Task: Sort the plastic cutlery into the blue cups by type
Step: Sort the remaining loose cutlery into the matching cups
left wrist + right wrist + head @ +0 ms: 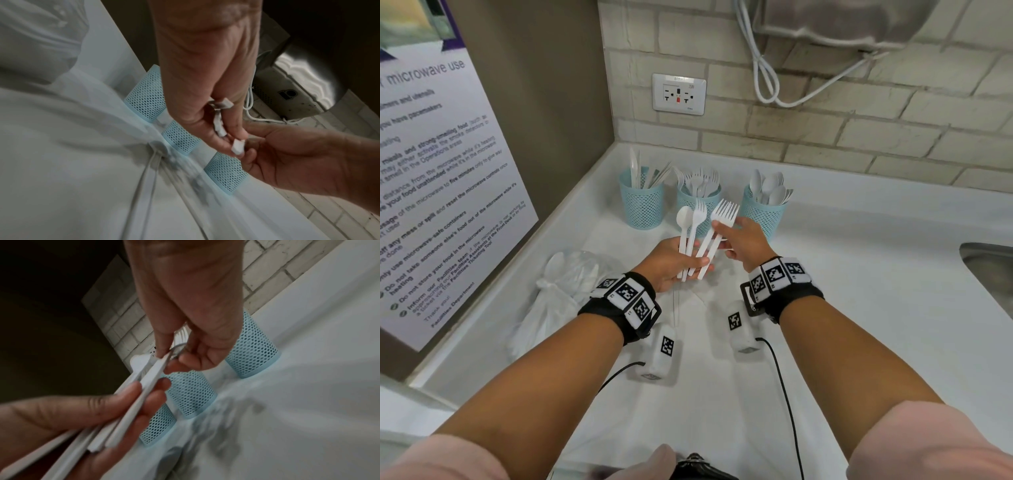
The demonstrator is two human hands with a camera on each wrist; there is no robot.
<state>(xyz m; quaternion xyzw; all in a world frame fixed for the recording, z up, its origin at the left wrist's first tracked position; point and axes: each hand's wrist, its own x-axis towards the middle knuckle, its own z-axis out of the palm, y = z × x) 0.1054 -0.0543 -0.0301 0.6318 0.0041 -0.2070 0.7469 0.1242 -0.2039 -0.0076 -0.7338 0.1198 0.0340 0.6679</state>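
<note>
Three blue mesh cups stand in a row at the back of the counter: knives in the left cup (642, 205), forks in the middle cup (700, 200), spoons in the right cup (763, 214). My left hand (697, 263) grips a fan of white cutlery by the handles, a spoon (684, 219) and forks (724, 212). My right hand (722, 236) pinches the rightmost forks just below their tines. In the right wrist view my thumb and forefinger pinch a fork handle (156, 369). The handle ends (238, 146) show in the left wrist view.
A crumpled clear plastic bag (558, 291) lies on the white counter (859, 274) to my left. A steel sink (993, 270) is at the right edge. A wall outlet (678, 94) and white cables (767, 75) are on the brick wall behind.
</note>
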